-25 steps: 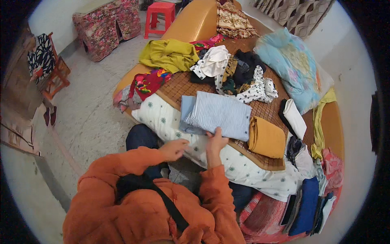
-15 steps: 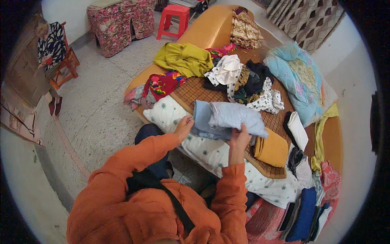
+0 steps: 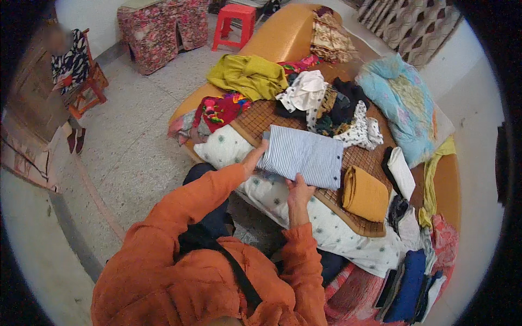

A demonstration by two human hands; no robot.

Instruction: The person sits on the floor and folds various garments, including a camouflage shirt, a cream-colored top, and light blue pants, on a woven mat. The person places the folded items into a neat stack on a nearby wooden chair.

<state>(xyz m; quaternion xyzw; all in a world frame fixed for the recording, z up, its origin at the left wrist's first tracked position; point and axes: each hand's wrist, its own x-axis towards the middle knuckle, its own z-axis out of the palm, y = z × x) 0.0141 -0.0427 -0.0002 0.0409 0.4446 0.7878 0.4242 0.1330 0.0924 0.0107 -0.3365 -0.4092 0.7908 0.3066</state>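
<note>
A folded blue-and-white striped shirt (image 3: 304,155) with dark buttons along its right edge lies flat over the brown woven mat (image 3: 247,124). My left hand (image 3: 255,158) grips its left edge, the fingers partly hidden under the cloth. At the near edge, my right hand (image 3: 299,190) pinches the shirt with the thumb on top. Just right of the shirt sits a folded mustard-yellow garment (image 3: 365,194). Beyond it are a white garment with black dots (image 3: 361,130) and a heap of dark clothes (image 3: 348,98).
The bed holds an olive-yellow cloth (image 3: 247,76), a red floral cloth (image 3: 220,111), a light-blue quilt (image 3: 399,106) and a white patterned bedding edge (image 3: 272,198). Folded dark-blue clothes (image 3: 406,285) stand lower right. A red stool (image 3: 234,27) and a seated person (image 3: 70,65) are farther off.
The top layer of the striped shirt has folded down, covering the plain blue part and showing the buttons. My right hand has moved left and nearer; my left hand has shifted slightly up.
</note>
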